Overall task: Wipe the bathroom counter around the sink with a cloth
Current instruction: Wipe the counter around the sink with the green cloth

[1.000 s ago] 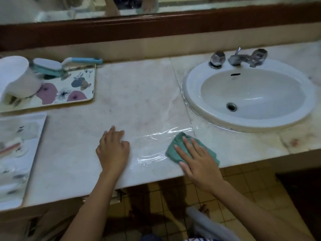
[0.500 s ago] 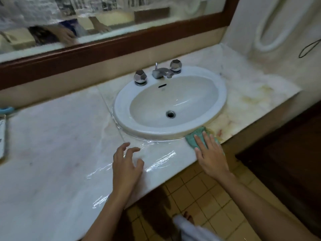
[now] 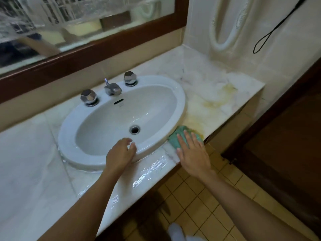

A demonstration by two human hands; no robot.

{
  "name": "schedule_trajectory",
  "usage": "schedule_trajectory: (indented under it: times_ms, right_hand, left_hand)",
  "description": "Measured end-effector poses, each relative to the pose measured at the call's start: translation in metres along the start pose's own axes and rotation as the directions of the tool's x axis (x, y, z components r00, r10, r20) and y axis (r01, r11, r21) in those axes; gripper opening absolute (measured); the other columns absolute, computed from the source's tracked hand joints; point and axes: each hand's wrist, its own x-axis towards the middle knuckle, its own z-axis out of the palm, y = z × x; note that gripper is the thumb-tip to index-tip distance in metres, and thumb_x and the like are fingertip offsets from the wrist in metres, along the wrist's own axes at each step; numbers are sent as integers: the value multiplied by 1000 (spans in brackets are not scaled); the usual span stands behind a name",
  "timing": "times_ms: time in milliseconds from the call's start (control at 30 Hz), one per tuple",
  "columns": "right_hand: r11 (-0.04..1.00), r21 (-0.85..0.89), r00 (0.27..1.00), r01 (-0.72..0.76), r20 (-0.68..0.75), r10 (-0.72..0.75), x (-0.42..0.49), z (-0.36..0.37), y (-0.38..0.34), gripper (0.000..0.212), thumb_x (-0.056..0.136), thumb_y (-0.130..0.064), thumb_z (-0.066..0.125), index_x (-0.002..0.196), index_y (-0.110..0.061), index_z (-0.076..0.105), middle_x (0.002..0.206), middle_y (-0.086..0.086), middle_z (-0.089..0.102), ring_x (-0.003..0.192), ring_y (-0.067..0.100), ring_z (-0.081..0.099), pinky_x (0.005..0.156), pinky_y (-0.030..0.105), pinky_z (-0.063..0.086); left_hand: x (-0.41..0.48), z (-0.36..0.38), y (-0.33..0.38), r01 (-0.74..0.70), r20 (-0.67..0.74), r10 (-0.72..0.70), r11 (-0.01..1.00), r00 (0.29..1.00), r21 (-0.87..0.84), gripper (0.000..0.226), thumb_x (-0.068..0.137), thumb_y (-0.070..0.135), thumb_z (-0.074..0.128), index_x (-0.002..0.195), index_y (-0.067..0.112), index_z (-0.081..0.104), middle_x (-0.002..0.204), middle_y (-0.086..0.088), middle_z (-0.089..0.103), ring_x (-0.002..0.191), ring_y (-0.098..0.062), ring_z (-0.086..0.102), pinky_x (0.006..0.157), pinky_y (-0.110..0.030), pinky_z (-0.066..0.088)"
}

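Right hand (image 3: 192, 153), fingers straight, presses the green cloth (image 3: 180, 129) on the marble counter (image 3: 208, 80) beside the sink (image 3: 181, 101); left hand (image 3: 119, 153) rests loosely open on its rim. Mid-wipe, I judge; next, the yellow stain (image 3: 211, 103) needs firm strokes

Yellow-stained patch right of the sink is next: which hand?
Right. The right hand presses the green cloth flat at the near edge of the yellow stain. The left hand rests on the sink rim, without a cloth and farther away.
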Motion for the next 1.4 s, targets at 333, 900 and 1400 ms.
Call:
schedule_trajectory:
  times_ms: [333,900,1400]
  right_hand:
    - [982,83,985,-168,-37,171,-1,6,-53,60,99,-44,9,152,-17,-1,159,9,-12,147,30,-11,117,43,-3]
    - [930,106,936,-351,29,350,86,-17,1,60,102,-46,10,154,-21,-4,160,5,-17,147,24,-14,120,44,1]
    - [1000,-5,999,30,20,-30,184,-43,115,61,101,-44,23,155,-21,7,162,5,-2,148,28,-2,119,44,9]
  left_hand:
    - [-4,15,9,64,-190,-1,944,982,324,37,88,33,37,60,16,52,62,0,51,64,-23,51,54,-29,42]
    - [-10,8,11,0,-134,40,959,990,283,34,81,29,36,52,16,49,56,-2,52,57,-27,49,52,-32,43]
    - [63,66,176,-135,-141,115,981,983,-137,51,76,32,51,124,17,59,136,-4,49,124,-22,46,98,-29,33]
